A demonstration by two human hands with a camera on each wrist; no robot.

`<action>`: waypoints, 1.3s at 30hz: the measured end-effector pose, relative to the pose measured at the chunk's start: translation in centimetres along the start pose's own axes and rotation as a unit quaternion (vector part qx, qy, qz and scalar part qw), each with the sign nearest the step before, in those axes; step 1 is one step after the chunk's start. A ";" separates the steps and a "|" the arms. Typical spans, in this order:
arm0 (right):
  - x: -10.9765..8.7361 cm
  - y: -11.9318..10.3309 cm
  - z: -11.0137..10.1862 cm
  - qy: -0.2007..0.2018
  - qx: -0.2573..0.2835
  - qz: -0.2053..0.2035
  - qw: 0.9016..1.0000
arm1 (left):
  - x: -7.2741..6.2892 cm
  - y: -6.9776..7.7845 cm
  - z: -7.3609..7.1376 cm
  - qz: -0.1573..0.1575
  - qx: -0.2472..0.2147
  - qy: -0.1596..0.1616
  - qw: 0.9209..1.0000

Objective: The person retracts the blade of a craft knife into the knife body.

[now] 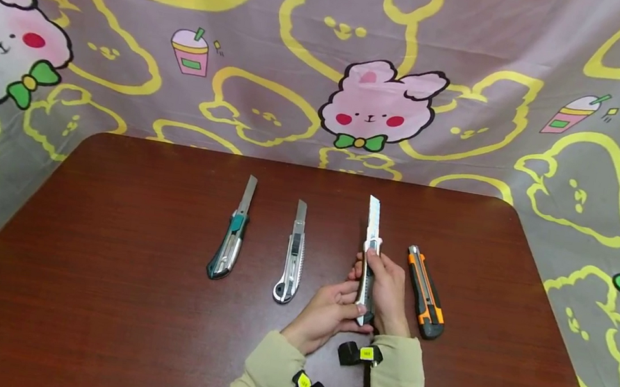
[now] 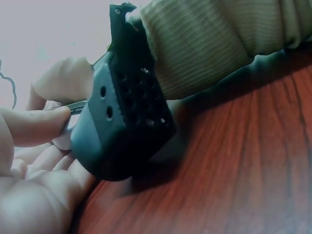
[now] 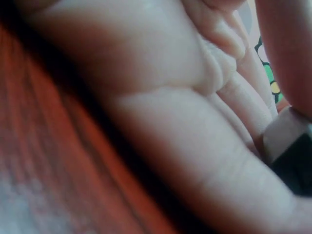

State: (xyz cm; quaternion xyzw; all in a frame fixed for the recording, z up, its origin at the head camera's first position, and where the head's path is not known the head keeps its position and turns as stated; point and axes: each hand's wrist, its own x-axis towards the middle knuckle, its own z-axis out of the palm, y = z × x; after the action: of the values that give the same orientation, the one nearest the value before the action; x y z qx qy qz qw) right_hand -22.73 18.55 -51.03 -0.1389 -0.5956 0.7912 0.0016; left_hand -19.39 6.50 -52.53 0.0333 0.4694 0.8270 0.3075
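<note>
Both hands hold one utility knife [image 1: 372, 246], silver and dark, whose blade extends far out and points to the back of the table. My right hand [image 1: 388, 287] grips its handle from the right, thumb on the upper part near the slider. Lower down, my left hand [image 1: 330, 312] pinches the butt end between thumb and fingers. In the left wrist view the left hand [image 2: 36, 190] shows its thumb on the knife's end [image 2: 73, 109], partly hidden by a black wrist camera. The right wrist view shows the right hand [image 3: 170, 112] close up, with part of the handle [image 3: 292, 146].
On the brown table [image 1: 100, 297] lie a teal and silver knife [image 1: 232, 235] and a silver knife [image 1: 293, 256], both with blades out, to the left. An orange and black knife [image 1: 425, 295] lies just right of the right hand. A patterned curtain [image 1: 280, 54] surrounds the table.
</note>
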 end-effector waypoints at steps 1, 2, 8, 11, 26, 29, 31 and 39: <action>0.0 0.0 0.0 -0.002 -0.001 -0.001 1.000 | 0.0 0.0 0.0 0.000 0.000 0.001 1.000; 0.0 0.0 0.0 -0.005 -0.003 -0.001 1.000 | 0.0 0.1 0.0 -0.001 0.000 0.002 1.000; 0.1 -0.1 -0.4 -0.022 -0.023 -0.010 0.999 | 0.2 0.1 0.0 -0.003 0.001 0.001 1.000; 0.1 -0.1 -0.6 -0.038 -0.034 -0.024 0.998 | 0.4 0.2 0.0 -0.001 0.003 0.000 1.000; 0.2 -0.1 -0.4 -0.003 -0.011 0.010 1.000 | 0.4 0.2 0.1 0.020 -0.040 0.021 0.999; -0.1 0.2 -0.5 -0.006 -0.038 0.017 0.999 | 0.2 0.0 0.1 0.022 -0.050 0.033 0.998; -0.2 0.3 -0.4 -0.004 -0.043 0.018 0.999 | 0.1 -0.1 0.1 0.022 -0.049 0.039 0.998; 0.1 0.6 0.1 0.034 -0.066 -0.002 0.997 | 0.4 -0.3 0.2 0.020 -0.032 0.049 0.998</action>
State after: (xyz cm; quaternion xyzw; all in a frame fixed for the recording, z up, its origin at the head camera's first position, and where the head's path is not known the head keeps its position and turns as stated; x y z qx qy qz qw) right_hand -22.75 18.33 -51.57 -0.1642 -0.6461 0.7452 0.0137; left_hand -19.49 6.97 -52.80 -0.0075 0.4568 0.8480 0.2685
